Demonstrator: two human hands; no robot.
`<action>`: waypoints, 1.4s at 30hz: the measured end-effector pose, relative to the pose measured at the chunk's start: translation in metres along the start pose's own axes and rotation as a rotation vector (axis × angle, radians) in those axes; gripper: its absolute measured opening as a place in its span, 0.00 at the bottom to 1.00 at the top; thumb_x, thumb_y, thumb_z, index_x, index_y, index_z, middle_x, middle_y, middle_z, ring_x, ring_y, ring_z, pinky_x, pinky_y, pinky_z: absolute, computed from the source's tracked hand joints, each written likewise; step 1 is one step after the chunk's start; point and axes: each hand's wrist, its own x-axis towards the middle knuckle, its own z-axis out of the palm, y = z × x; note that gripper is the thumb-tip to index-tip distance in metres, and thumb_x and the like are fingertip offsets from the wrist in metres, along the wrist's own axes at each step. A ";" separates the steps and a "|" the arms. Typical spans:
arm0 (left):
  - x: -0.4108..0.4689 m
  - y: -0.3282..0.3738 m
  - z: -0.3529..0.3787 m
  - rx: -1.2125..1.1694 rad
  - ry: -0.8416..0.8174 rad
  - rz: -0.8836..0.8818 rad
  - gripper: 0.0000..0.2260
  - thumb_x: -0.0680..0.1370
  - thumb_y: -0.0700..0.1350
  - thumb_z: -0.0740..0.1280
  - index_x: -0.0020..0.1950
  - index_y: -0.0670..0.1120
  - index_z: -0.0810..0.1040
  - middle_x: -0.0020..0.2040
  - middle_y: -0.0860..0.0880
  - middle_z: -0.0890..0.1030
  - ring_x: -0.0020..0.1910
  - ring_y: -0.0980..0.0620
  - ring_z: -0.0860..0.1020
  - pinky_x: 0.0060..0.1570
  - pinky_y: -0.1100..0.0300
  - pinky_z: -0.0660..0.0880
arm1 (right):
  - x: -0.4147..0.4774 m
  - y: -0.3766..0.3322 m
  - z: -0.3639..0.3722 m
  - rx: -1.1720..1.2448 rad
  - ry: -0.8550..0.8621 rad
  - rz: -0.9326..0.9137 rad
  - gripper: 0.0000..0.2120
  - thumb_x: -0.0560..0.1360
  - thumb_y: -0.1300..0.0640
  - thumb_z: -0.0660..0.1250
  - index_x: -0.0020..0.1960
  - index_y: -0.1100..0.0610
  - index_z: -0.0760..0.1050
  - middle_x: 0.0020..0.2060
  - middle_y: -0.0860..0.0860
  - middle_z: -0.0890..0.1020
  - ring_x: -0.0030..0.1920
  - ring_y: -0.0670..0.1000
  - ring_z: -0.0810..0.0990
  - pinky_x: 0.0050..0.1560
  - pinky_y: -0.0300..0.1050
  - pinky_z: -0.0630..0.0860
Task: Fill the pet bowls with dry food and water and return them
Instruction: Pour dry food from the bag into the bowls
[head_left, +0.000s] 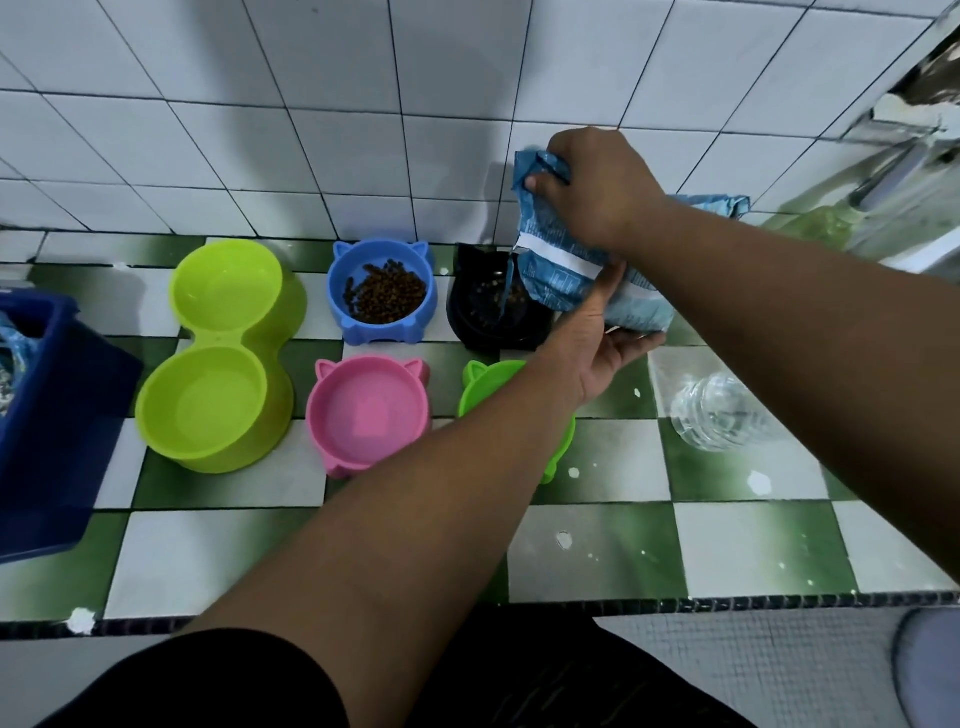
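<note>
Pouring kibble into the black bowl (491, 312), upper middle of frame. Right hand (597, 187) is gripping the bunched top of the food bag (561, 280), fingers curled tight into the foil. Left hand (605, 343) is cradling the bag's lower end, thumb pressing on its face and fingers wrapping under it. Bag is tilting left, its lower-left corner hanging over the black bowl's right rim and a torn strip dangling into the bowl. Some kibble is showing inside.

Blue bowl (382, 291), just left of the black one, is sitting loaded with dry food. Pink bowl (371, 415), lime double bowl (223, 358) and green bowl (485, 384) (mostly hidden under the left forearm) are showing no kibble. Can't tell if any is holding water. Clear water bottle (722, 410) is sitting right of centre on the checkered counter (675, 545), and a dark blue bin (52, 415) at the left edge.

My read: dry-food step, second bowl in progress. Next move is calling for tipping the bag back upright before shifting it, or kibble is likely landing on the tiles between bowls.
</note>
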 end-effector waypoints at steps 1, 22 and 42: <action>0.001 -0.002 0.000 0.001 0.004 0.000 0.28 0.78 0.55 0.73 0.71 0.40 0.73 0.67 0.36 0.78 0.66 0.37 0.78 0.63 0.39 0.77 | 0.000 0.002 0.000 0.000 -0.002 0.003 0.18 0.79 0.50 0.64 0.34 0.49 0.63 0.36 0.51 0.72 0.41 0.55 0.73 0.40 0.44 0.63; 0.005 -0.004 0.002 0.137 -0.006 0.020 0.22 0.78 0.56 0.72 0.64 0.43 0.76 0.65 0.37 0.80 0.64 0.38 0.80 0.63 0.39 0.78 | -0.011 0.016 -0.005 0.068 0.094 0.027 0.17 0.79 0.50 0.63 0.34 0.52 0.63 0.36 0.52 0.72 0.39 0.54 0.71 0.39 0.43 0.61; -0.028 0.002 0.010 0.331 0.097 0.126 0.38 0.61 0.61 0.79 0.67 0.47 0.76 0.62 0.43 0.82 0.61 0.42 0.81 0.42 0.54 0.83 | -0.056 0.016 -0.035 0.234 0.261 0.084 0.11 0.80 0.50 0.61 0.44 0.56 0.68 0.38 0.50 0.72 0.41 0.50 0.69 0.40 0.43 0.61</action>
